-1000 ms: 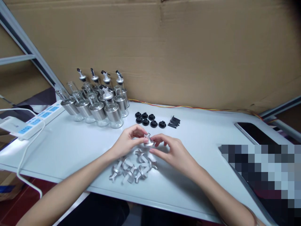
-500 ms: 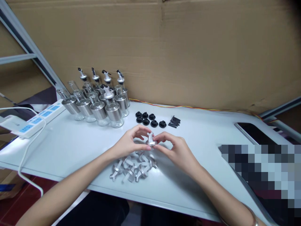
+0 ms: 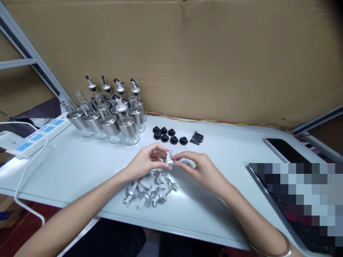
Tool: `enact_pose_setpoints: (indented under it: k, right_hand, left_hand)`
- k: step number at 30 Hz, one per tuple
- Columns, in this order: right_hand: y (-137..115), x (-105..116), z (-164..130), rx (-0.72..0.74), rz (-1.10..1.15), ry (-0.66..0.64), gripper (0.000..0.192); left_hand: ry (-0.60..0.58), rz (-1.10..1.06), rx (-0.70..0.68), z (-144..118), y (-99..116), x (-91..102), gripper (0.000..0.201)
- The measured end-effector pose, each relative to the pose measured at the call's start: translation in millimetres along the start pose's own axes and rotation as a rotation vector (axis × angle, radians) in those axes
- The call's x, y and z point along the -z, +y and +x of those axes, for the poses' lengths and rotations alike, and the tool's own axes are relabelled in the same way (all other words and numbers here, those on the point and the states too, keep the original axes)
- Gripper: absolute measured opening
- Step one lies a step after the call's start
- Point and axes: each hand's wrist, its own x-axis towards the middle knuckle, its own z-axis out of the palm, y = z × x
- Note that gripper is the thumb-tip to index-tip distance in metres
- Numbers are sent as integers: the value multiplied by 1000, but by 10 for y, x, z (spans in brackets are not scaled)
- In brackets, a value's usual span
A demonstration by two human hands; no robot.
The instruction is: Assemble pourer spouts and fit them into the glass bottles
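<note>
Both hands meet above the desk [image 3: 66, 167], sharing one metal spout [image 3: 169, 159]: the left hand [image 3: 143, 162] has a narrow grip on it from the left, the right hand [image 3: 199, 169] pinches it from the right. Just below lies a pile of spouts [image 3: 150, 189]. Beyond sit black seals [image 3: 167, 135], black pins [image 3: 196, 138] and bottles [image 3: 112, 114].

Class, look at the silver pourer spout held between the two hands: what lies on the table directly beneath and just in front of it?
A loose pile of silver spouts lies on the white table below the held spout. The left hand and right hand cover the pile's far edge.
</note>
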Motion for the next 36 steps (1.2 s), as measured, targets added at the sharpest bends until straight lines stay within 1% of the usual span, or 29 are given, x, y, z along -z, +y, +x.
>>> enact_pose_setpoints:
  k: [3, 5, 6, 8, 10, 11, 15, 18, 21, 25, 31, 36]
  right_hand:
    - [59, 97, 15, 14, -95, 64, 16]
    - [120, 183, 19, -2, -187, 75, 18]
    - [155, 230, 18, -19, -241, 57, 20]
    - [233, 326, 11, -59, -324, -25, 23]
    - [313, 419, -5, -106, -365, -111, 24]
    - [351, 462, -15, -131, -376, -133, 25]
    - [479, 604, -66, -276, -367, -147, 25]
    - [543, 671, -97, -376, -341, -198, 20]
    - [572, 701, -113, -439, -333, -258, 19]
    - [585, 701, -118, -492, -336, -274, 19]
    - [609, 667, -111, -493, -321, -289, 15]
    - [635, 618, -112, -462, -329, -232, 17]
  left_hand:
    - [46, -2, 25, 27, -17, 4, 39]
    - [54, -19, 43, 40, -23, 7, 39]
    - [53, -27, 55, 44, -24, 7, 39]
    - [51, -40, 75, 43, -22, 2, 40]
    - [41, -53, 89, 38, -18, -8, 38]
    - [35, -56, 91, 34, -16, -12, 38]
    - [26, -33, 61, 28, -13, -13, 38]
    - [23, -19, 34, 27, -9, -4, 37]
    - [21, -11, 32, 25, -9, 1, 36]
    - [14, 5, 26, 23, -13, 3, 37]
    - [3, 15, 39, 22, 5, -2, 36]
    - [10, 18, 48, 20, 3, -5, 37]
